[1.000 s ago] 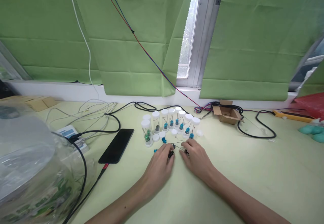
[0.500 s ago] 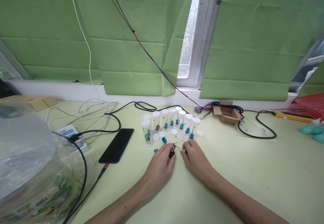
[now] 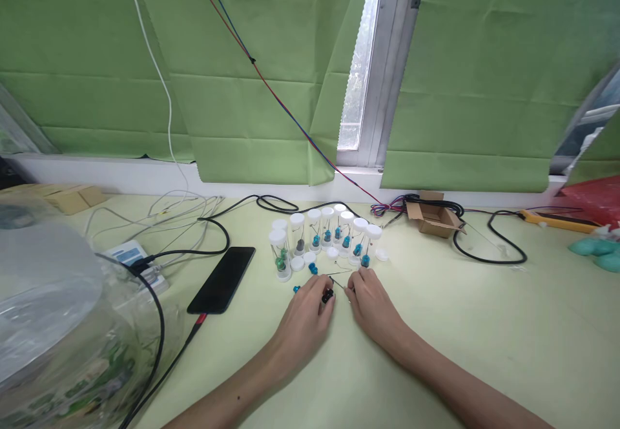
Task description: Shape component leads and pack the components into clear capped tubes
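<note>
My left hand [image 3: 306, 306] rests on the table with its fingers curled around a small black piece [image 3: 328, 296] that shows between thumb and fingers. My right hand [image 3: 374, 303] is closed just to the right, its fingertips at one end of a thin metal rod [image 3: 339, 283]. The rod's other end reaches the left fingertips; what else the right fingers cover is hidden. Small blue pieces [image 3: 312, 268] lie beyond and beside my left hand, near a thin bent wire [image 3: 343, 269]. Behind them stand several capped clear vials [image 3: 372, 245] with coloured pieces and thin pins inside.
Loose white caps [image 3: 297, 263] lie among the vials. To the left are a black phone [image 3: 221, 280], a power strip [image 3: 140, 267], cables and a large clear plastic container [image 3: 62, 325]. A small open cardboard box [image 3: 433, 223] and a black cable [image 3: 511, 261] sit back right.
The view has shifted very slightly. My right fingers have closed over the dark part that showed between them before; my left hand keeps its hold on the black piece.
</note>
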Demonstrator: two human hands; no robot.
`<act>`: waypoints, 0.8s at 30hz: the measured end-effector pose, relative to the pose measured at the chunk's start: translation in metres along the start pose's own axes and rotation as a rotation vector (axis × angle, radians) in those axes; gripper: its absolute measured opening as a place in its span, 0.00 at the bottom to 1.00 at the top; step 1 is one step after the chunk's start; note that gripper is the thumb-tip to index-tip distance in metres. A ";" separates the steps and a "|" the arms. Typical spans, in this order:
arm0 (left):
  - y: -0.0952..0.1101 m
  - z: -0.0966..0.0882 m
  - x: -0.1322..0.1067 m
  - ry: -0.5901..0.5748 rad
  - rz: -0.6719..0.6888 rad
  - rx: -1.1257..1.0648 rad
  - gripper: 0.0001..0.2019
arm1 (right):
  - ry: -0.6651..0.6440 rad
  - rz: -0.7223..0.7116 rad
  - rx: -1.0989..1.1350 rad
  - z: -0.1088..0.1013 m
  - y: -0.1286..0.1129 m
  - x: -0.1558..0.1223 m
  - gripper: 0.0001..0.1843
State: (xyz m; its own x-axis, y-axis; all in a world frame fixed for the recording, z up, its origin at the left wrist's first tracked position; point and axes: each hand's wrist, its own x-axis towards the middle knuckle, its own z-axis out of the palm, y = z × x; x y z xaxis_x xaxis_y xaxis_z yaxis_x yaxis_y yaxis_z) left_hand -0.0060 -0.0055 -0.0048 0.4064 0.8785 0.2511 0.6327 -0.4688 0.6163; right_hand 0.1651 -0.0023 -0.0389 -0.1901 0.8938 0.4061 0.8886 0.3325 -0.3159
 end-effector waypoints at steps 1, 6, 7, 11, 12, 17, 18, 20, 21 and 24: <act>0.000 0.000 0.000 0.004 0.001 -0.003 0.06 | 0.001 0.001 -0.013 0.000 -0.001 0.000 0.07; 0.001 0.000 0.000 0.017 0.002 -0.011 0.06 | 0.033 -0.016 -0.066 -0.001 -0.002 0.001 0.05; 0.001 0.000 0.000 0.016 0.002 -0.011 0.07 | 0.043 -0.026 -0.073 -0.001 -0.002 0.002 0.06; 0.001 0.000 -0.001 0.003 -0.002 -0.015 0.06 | 0.045 -0.054 -0.112 -0.001 -0.002 0.005 0.07; 0.001 0.000 -0.001 0.001 -0.002 -0.015 0.06 | 0.039 -0.059 -0.131 -0.001 -0.003 0.006 0.07; 0.001 0.001 -0.001 0.007 0.000 -0.017 0.07 | 0.026 -0.097 -0.262 0.000 -0.006 0.010 0.09; 0.001 0.001 -0.001 0.009 0.000 -0.018 0.07 | 0.027 -0.101 -0.293 0.001 -0.006 0.010 0.10; -0.001 0.002 -0.001 0.015 0.001 -0.018 0.07 | 0.027 -0.101 -0.352 0.003 -0.006 0.010 0.11; -0.001 0.002 0.000 0.018 0.002 -0.017 0.07 | 0.027 -0.101 -0.374 0.004 -0.006 0.010 0.12; -0.003 0.003 0.001 0.015 0.006 -0.016 0.07 | 0.024 -0.117 -0.422 0.007 -0.008 0.010 0.14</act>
State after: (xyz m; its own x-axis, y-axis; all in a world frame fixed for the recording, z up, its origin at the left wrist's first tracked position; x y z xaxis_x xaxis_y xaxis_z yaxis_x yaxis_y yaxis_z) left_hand -0.0057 -0.0037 -0.0089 0.4002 0.8769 0.2662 0.6192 -0.4729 0.6268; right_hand 0.1536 0.0059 -0.0380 -0.2944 0.8484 0.4400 0.9553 0.2746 0.1096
